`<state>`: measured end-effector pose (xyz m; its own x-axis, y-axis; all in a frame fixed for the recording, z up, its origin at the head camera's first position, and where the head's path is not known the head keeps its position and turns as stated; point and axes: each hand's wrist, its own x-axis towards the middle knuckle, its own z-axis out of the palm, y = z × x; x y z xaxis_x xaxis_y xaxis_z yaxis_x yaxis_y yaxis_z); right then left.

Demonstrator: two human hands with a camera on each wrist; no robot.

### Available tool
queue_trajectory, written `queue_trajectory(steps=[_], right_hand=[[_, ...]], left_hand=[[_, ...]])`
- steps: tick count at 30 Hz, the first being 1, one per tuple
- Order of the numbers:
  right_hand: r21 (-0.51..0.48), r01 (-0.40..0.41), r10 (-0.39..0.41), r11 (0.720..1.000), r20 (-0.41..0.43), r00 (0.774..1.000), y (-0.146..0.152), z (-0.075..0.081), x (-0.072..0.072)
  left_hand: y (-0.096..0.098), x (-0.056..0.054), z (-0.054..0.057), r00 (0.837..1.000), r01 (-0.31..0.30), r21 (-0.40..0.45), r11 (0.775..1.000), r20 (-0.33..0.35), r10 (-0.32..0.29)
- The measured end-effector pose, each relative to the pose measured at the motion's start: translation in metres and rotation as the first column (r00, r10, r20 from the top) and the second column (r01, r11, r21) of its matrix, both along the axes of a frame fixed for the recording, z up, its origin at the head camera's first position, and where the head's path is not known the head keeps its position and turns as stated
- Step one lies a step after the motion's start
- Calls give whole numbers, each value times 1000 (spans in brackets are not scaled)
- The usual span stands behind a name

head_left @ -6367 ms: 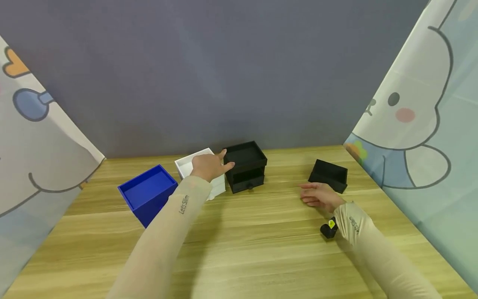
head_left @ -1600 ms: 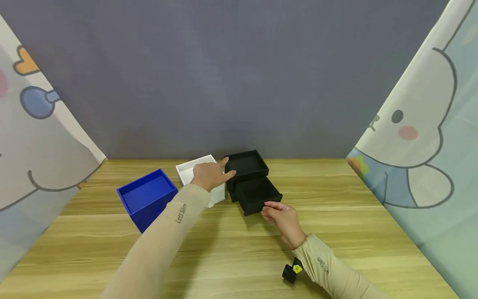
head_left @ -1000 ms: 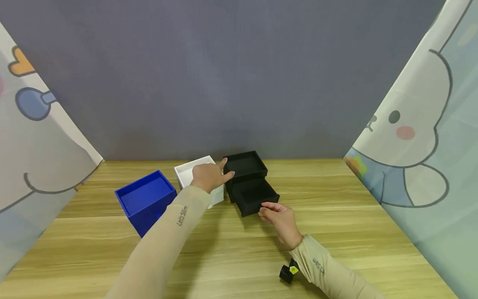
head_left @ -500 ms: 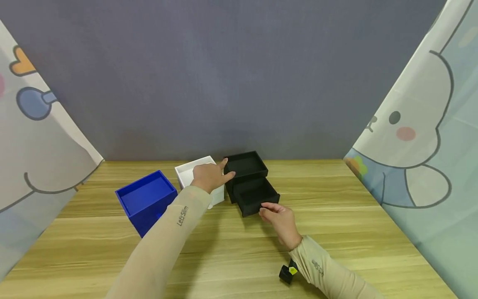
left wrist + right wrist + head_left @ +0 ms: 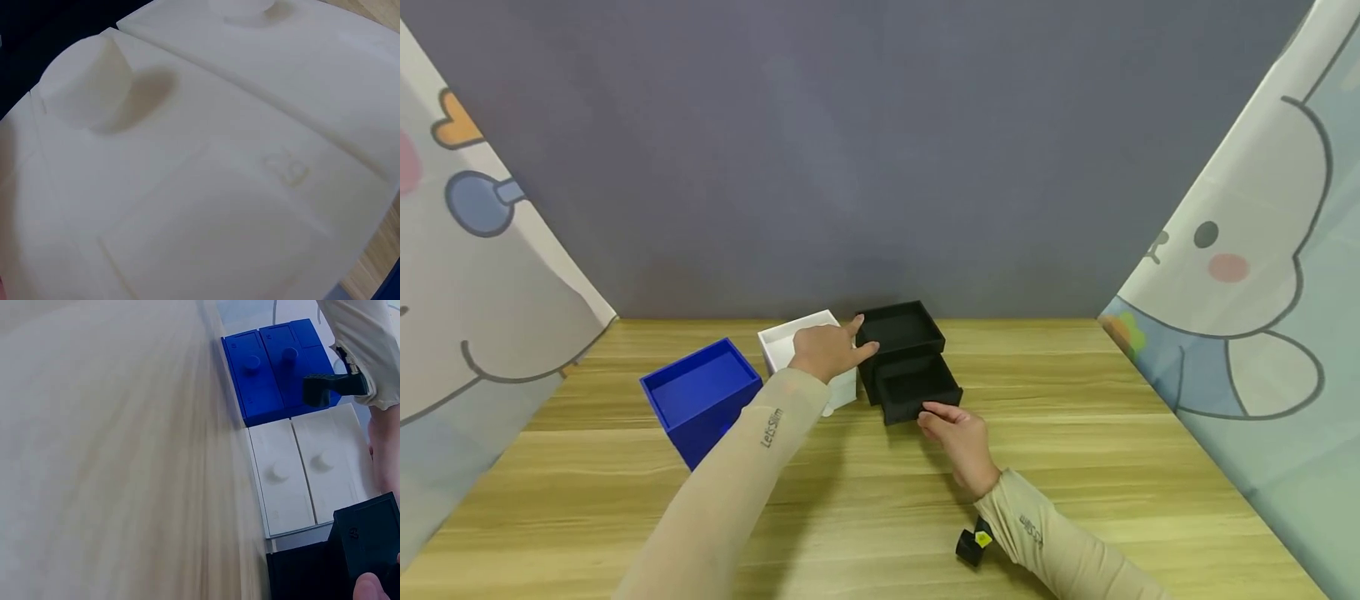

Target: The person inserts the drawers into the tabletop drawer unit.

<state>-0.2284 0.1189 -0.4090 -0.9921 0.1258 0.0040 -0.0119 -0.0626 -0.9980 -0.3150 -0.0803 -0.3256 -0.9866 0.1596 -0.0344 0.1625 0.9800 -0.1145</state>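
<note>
A black drawer cabinet stands at the back middle of the table. Its upper black drawer sticks partly out of the front. My right hand pinches this drawer at its front, thumb and forefinger together; in the right wrist view, the thumb lies against the drawer front. With thumb and forefinger spread, my left hand touches the cabinet's left side. Under that hand stands a white drawer cabinet, whose fronts and round knob fill the left wrist view. The left hand's other fingers are hidden.
A blue drawer cabinet stands at the left, beside my left forearm. A black wrist camera with a yellow mark sits at my right wrist. Behind the wooden table rises a grey backdrop, with cartoon-printed sheets on both sides.
Earlier the black drawer lay apart at the right, near my right hand. It then sat in the cabinet, pulled out, and has now slid slightly further in. My left hand stays at the cabinet.
</note>
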Motion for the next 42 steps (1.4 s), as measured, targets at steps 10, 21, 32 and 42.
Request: queue_trajectory(steps=[10, 21, 32, 42], right_hand=[[-17, -1, 1, 1000, -11, 1000, 1, -2, -11], [-49, -33, 33, 998, -8, 999, -1, -3, -14], [-44, -77, 78, 996, 23, 997, 4, -4, -21], [-56, -88, 88, 995, -1, 996, 6, 0, -26]], left_hand=[[-1, -2, 4, 1000, 6, 13, 1000, 23, -6], [1, -1, 4, 999, -7, 15, 1000, 35, 7], [2, 0, 0, 999, -12, 29, 1000, 33, 11], [1, -1, 1, 999, -15, 12, 1000, 32, 14]])
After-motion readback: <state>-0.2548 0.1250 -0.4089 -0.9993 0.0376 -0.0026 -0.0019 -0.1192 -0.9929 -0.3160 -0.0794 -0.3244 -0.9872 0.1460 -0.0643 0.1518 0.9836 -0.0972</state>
